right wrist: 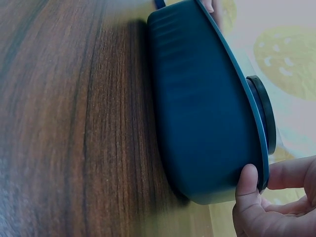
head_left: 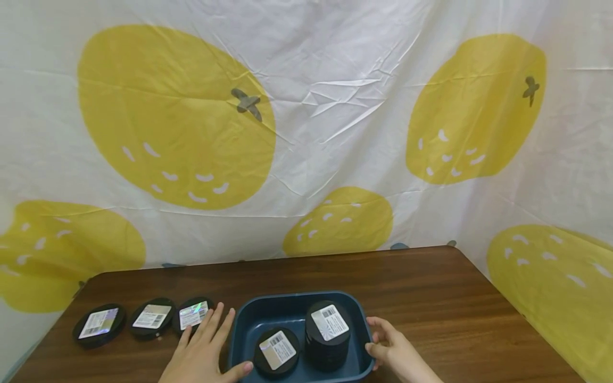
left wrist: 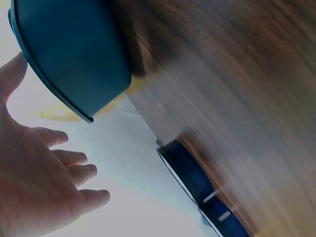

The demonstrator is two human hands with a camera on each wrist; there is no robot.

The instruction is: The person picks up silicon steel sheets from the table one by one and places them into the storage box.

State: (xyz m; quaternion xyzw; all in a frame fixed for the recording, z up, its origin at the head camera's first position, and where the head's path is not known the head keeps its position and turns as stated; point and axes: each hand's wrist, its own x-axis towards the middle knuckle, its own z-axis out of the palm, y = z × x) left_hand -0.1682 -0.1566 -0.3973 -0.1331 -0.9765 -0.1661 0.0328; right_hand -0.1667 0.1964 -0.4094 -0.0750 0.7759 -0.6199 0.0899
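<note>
A blue rectangular tray (head_left: 299, 294) stands on the table, holding a tall stack of black round discs (head_left: 328, 346) and one lower black disc (head_left: 261, 367) to its left, both topped with white barcode labels. At the tray's right rim, my right hand (head_left: 395, 348) pinches the edge; the right wrist view shows the thumb (right wrist: 247, 180) against the outer wall. My left hand (head_left: 198, 351) lies by the left side with fingers spread, its thumb reaching over the rim. In the left wrist view, its other fingers (left wrist: 81, 175) stand apart from the tray.
Left of the tray, three labelled black discs stand in a row: a far left disc (head_left: 99, 325), a middle disc (head_left: 152, 319) and a disc (head_left: 191, 311) partly behind my left fingers. A white cloth (head_left: 330, 133) with yellow fruit prints hangs behind the wooden table (head_left: 431, 298).
</note>
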